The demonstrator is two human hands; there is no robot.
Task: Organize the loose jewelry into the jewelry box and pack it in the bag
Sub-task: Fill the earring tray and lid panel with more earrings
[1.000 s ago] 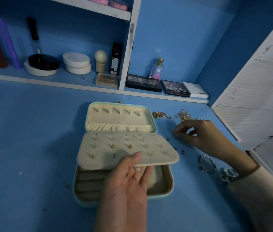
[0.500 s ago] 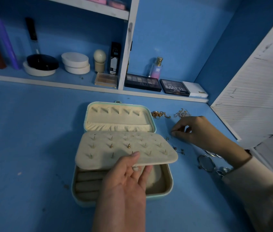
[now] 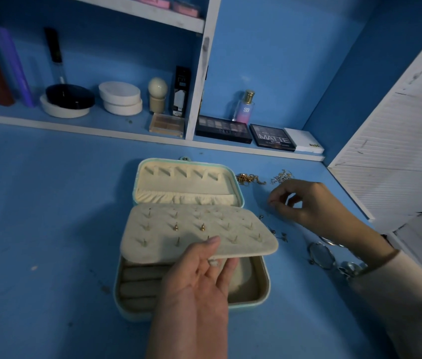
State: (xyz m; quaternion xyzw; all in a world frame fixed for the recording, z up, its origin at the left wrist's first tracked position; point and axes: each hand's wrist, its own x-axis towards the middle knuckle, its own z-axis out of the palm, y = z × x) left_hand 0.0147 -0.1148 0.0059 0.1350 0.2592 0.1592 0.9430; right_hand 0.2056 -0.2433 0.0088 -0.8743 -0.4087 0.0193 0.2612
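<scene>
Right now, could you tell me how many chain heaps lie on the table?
2: a gold heap beside the box lid, a silver heap right of it; the right hand may hide more.

left hand [image 3: 199,277] holds the earring panel [image 3: 194,229]; right hand [image 3: 305,203] pinches a tiny piece [image 3: 272,202] (kind unclear).

Jewelry box [image 3: 265,286]: mint-green shell, cream lining, open, lid swung back.
Earring panel [image 3: 197,229]: cream pad with studs pinned in rows, raised over the box's base, front edge pinched by the left hand [image 3: 199,278].
Gold chain [image 3: 248,178]: heaped just right of the box's lid.
Silver chain [image 3: 281,175]: farther right of the lid.
Loose studs [image 3: 278,233]: scattered just right of the box.
Silver bangles [image 3: 321,255]: right of the box's base.
</scene>
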